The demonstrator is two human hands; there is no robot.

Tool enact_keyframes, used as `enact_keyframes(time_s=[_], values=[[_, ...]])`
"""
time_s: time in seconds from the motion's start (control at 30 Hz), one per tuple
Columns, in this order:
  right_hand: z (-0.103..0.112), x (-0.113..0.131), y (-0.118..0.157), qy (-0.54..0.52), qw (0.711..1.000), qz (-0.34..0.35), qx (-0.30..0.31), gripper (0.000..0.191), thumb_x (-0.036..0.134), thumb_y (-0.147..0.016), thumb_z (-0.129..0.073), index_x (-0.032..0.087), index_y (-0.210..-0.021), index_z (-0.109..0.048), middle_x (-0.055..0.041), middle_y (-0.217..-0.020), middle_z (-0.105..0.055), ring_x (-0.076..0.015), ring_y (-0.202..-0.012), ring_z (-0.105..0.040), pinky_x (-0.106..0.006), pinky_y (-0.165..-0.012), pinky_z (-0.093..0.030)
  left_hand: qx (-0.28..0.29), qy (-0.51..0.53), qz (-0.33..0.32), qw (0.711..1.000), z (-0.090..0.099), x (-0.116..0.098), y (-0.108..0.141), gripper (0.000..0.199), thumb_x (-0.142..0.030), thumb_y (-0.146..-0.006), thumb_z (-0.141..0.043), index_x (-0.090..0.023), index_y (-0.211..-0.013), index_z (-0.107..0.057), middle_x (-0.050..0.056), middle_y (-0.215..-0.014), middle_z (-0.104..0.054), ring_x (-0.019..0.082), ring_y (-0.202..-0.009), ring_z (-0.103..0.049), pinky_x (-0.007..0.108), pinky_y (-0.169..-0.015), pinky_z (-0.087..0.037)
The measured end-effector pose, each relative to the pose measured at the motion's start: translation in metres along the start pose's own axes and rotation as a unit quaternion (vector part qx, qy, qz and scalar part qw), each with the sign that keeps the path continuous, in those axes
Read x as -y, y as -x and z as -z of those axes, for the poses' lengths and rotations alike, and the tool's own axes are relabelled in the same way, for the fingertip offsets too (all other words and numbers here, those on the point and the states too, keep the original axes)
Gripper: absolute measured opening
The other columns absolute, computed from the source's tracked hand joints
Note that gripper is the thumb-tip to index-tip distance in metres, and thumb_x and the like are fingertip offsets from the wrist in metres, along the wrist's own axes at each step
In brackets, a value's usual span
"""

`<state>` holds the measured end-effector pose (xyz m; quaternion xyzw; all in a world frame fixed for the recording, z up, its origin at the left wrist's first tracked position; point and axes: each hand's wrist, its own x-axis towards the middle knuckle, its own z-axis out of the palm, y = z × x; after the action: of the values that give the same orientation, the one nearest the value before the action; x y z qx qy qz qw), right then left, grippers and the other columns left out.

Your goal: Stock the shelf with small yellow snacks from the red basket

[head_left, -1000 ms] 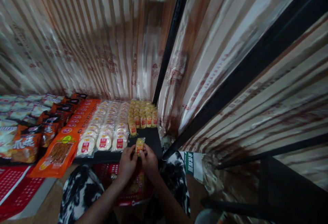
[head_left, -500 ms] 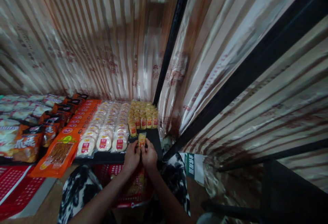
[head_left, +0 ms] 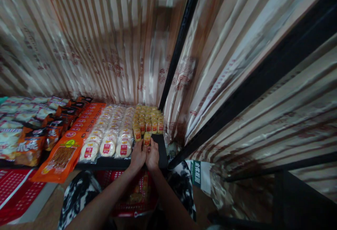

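A small yellow snack packet point(head_left: 147, 139) with a red and orange label stands upright between my fingertips, over the front of the black shelf point(head_left: 161, 146). My left hand point(head_left: 138, 154) grips its left side, and my right hand point(head_left: 152, 154) grips it from the right. Just behind it, rows of matching yellow packets point(head_left: 149, 121) stand close together, and one at the left end sits further forward. To the left lie rows of round white cakes point(head_left: 107, 146) in clear wrappers with red labels.
Orange stick-snack bags point(head_left: 63, 153), brown-orange bags point(head_left: 31, 146) and white packets point(head_left: 9, 139) fill the shelf's left part. A red basket point(head_left: 126, 209) with yellow packets sits between my knees; another red basket point(head_left: 15, 195) is at left. Black posts point(head_left: 179, 44) and striped sheeting rise behind.
Both hands have moved slightly forward with the yellow packet, bringing it closer to the standing rows. The view has shifted a little.
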<state>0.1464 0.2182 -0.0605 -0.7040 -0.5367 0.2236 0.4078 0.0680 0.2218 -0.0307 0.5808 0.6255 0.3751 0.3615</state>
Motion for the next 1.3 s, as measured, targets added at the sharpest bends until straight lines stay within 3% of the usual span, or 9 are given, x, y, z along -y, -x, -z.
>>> enact_keyframes(time_s=[0.23, 0.7, 1.03, 1.3], values=[[-0.004, 0.002, -0.011, -0.014, 1.0, -0.019, -0.017, 0.056, 0.013, -0.078, -0.038, 0.019, -0.133, -0.043, -0.0086, -0.102, -0.053, -0.015, -0.078, -0.059, -0.026, -0.075, -0.048, 0.018, 0.016, 0.007, 1.0, -0.001, -0.007, -0.007, 0.043, -0.019, -0.08, -0.041, -0.014, -0.121, -0.052, 0.012, -0.126, -0.055, 0.021, -0.119, -0.048, 0.035, -0.104, -0.03], [0.0, 0.013, -0.018, 0.013, 1.0, -0.016, 0.024, 0.06, 0.014, -0.078, -0.037, 0.022, -0.138, -0.037, -0.0082, -0.106, -0.055, -0.0163, -0.081, -0.061, -0.027, -0.075, -0.047, 0.018, 0.009, 0.026, 0.999, 0.002, -0.011, -0.014, 0.044, -0.02, -0.083, -0.04, -0.01, -0.125, -0.049, 0.016, -0.13, -0.052, 0.024, -0.12, -0.047, 0.036, -0.103, -0.032], [-0.014, -0.004, -0.019, -0.064, 0.997, 0.048, 0.007, 0.061, 0.013, -0.079, -0.035, 0.023, -0.139, -0.037, -0.0075, -0.114, -0.057, -0.0137, -0.083, -0.06, -0.027, -0.081, -0.048, 0.009, -0.032, 0.015, 0.999, 0.003, -0.01, -0.016, 0.043, -0.017, -0.083, -0.04, -0.011, -0.124, -0.051, 0.014, -0.13, -0.052, 0.021, -0.122, -0.045, 0.034, -0.106, -0.03], [-0.025, -0.016, -0.022, -0.097, 0.993, 0.068, -0.008, 0.054, 0.013, -0.08, -0.036, 0.025, -0.132, -0.048, -0.0072, -0.121, -0.054, -0.0165, -0.107, -0.054, -0.03, -0.093, -0.045, -0.001, -0.073, -0.006, 0.997, 0.0, -0.001, -0.018, 0.042, -0.02, -0.084, -0.038, -0.008, -0.122, -0.053, 0.016, -0.124, -0.054, 0.021, -0.117, -0.049, 0.036, -0.104, -0.033]])
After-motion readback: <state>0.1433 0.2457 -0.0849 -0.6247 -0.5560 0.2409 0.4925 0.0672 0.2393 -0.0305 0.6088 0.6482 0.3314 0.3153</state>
